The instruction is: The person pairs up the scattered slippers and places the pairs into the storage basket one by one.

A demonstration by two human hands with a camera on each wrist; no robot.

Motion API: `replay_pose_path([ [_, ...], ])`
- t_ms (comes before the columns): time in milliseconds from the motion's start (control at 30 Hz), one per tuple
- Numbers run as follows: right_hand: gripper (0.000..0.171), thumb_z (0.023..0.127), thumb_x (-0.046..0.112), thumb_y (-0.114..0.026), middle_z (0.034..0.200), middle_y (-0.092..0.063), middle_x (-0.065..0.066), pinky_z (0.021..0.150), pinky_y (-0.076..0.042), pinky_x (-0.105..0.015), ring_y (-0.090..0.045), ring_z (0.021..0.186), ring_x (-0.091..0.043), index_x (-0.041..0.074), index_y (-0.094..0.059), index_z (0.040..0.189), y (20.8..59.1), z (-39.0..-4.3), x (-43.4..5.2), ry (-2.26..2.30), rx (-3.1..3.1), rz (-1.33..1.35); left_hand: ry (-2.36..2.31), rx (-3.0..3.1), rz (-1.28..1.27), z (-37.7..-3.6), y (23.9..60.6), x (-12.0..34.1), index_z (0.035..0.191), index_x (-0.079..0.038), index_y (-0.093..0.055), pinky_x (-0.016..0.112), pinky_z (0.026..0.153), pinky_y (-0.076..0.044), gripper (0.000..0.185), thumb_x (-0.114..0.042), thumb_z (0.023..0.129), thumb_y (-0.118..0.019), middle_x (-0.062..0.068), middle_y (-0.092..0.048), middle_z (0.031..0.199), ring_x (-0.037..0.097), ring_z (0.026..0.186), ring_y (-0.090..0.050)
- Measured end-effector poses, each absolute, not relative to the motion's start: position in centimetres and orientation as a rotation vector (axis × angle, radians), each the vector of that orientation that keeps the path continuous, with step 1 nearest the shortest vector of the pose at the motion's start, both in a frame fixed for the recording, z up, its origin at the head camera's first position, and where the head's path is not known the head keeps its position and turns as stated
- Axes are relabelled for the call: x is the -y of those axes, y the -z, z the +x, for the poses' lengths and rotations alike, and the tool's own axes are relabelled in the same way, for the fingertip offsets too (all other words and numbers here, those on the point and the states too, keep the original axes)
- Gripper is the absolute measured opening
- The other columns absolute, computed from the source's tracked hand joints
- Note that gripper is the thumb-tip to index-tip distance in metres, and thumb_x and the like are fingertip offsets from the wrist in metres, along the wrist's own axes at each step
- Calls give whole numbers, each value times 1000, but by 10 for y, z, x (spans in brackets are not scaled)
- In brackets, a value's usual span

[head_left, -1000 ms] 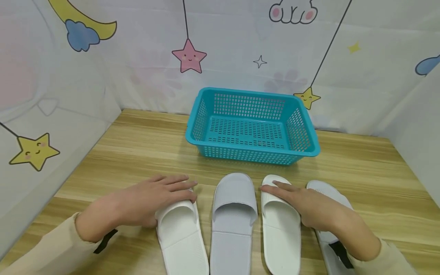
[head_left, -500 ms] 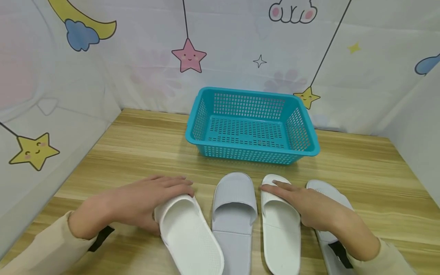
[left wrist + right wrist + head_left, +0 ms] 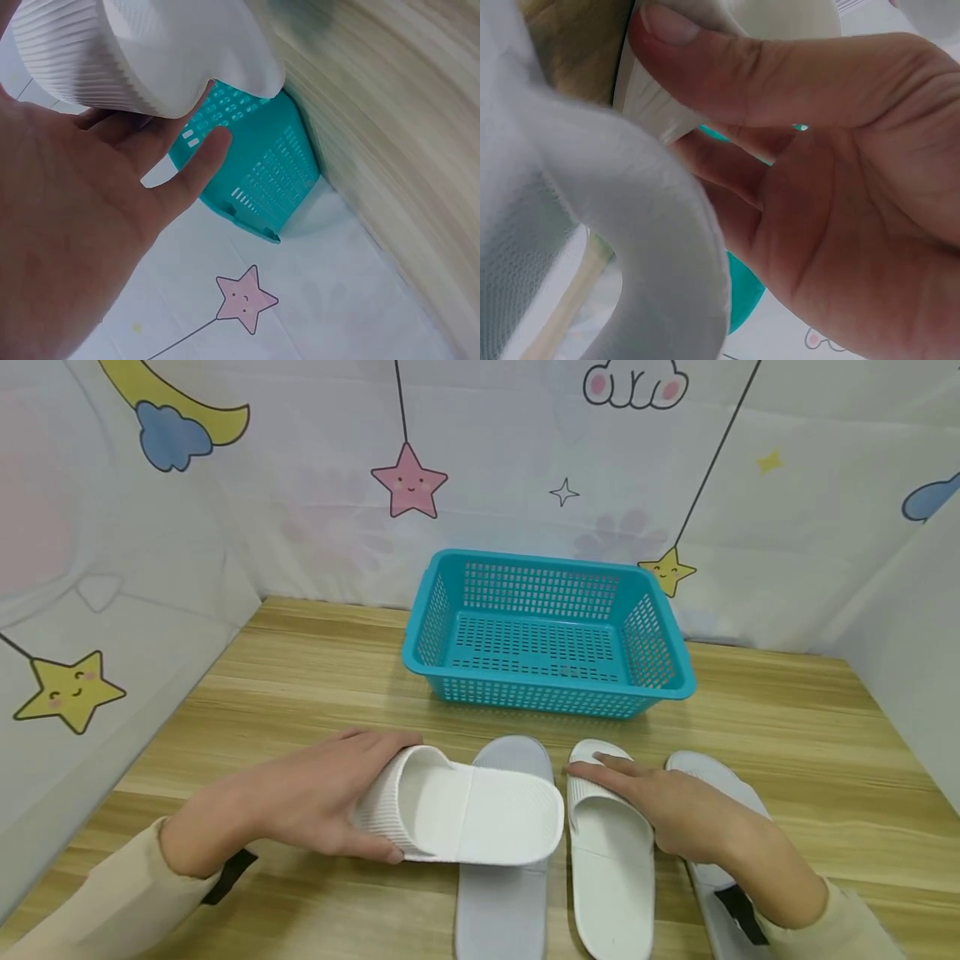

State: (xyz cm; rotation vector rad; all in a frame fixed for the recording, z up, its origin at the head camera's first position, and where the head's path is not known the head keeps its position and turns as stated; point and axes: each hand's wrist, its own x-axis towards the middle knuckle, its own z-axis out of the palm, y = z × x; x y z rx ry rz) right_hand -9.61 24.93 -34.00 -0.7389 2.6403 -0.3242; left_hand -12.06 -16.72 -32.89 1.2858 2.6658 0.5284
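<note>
My left hand [image 3: 322, 797] grips a white slide slipper [image 3: 502, 817] by its ribbed strap. That slipper points sideways, its heel over a grey slipper [image 3: 501, 914] whose strap it partly covers. In the left wrist view the ribbed strap [image 3: 60, 56] lies against the fingers. My right hand [image 3: 678, 806] holds a second white slipper [image 3: 613, 893] at the strap, thumb on one side and fingers over the toe end. This slipper lies flat, toe away from me. Another grey slipper [image 3: 701, 768] lies partly hidden beneath the right hand and wrist.
A turquoise perforated basket [image 3: 525, 695] stands behind the slippers, with nothing in it. Wood-grain table [image 3: 300, 677] surrounds everything. A white cloth backdrop [image 3: 510, 460] printed with stars closes off the back and sides.
The left white slipper has come up and swung round, its heel moving from towards me to the right, across the grey slipper. The left hand turned with it. The right hand stayed put.
</note>
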Motion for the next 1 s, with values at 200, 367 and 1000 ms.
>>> replay_pose_path([
  [200, 120, 73, -36, -59, 165, -46, -14, 45, -37, -26, -42, 50, -9, 41, -37, 163, 340, -95, -249, 287, -2674, -754, -539, -2685, 1274, -123, 330, 164, 154, -13, -43, 48, 102, -52, 95, -70, 85, -77, -4, -61, 136, 11, 114, -59],
  [367, 123, 72, -36, -62, 164, -48, -12, 46, -38, -26, -45, 52, -9, 43, -36, 163, 340, -97, -249, 274, -2679, -761, -554, -2676, 1306, -125, 331, 162, 153, -13, -44, 36, 91, -54, 92, -68, 87, -77, -6, -60, 135, 7, 108, -58],
  [1000, 119, 75, -33, -60, 164, -45, -11, 51, -40, -26, -45, 55, -8, 46, -37, 162, 339, -100, -259, 290, -2654, -769, -524, -2700, 1316, -131, 332, 154, 151, -11, -48, 32, 83, -55, 89, -65, 87, -78, -1, -62, 133, 9, 102, -59],
])
